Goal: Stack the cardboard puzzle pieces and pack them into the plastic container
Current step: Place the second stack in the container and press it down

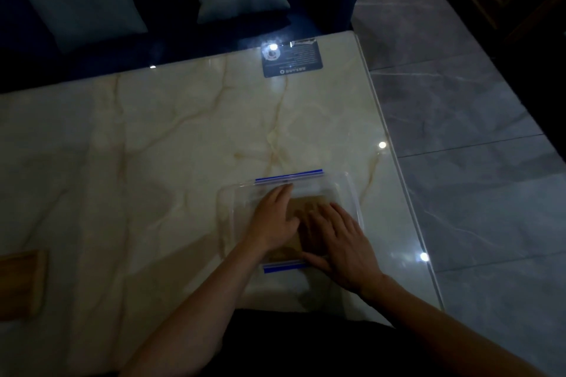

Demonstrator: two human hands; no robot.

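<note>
Both hands are flat, palms down, on the clear container point(343, 193) near the table's point(183, 138) right edge. Left hand point(274, 220) has fingers spread toward the far blue strip point(289, 177); right hand point(340, 242) is just beside it, pressing, gripping nothing. Brown pieces point(309, 203) sit stacked under them inside. Dark card point(294, 60) at the far edge, text too blurry to read. Wooden board point(20, 283) by the left edge.

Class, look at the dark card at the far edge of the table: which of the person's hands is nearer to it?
Left. The left hand reaches furthest toward the card, fingertips near the container's far blue strip. The right hand lies closer to the person, over the cardboard.
</note>
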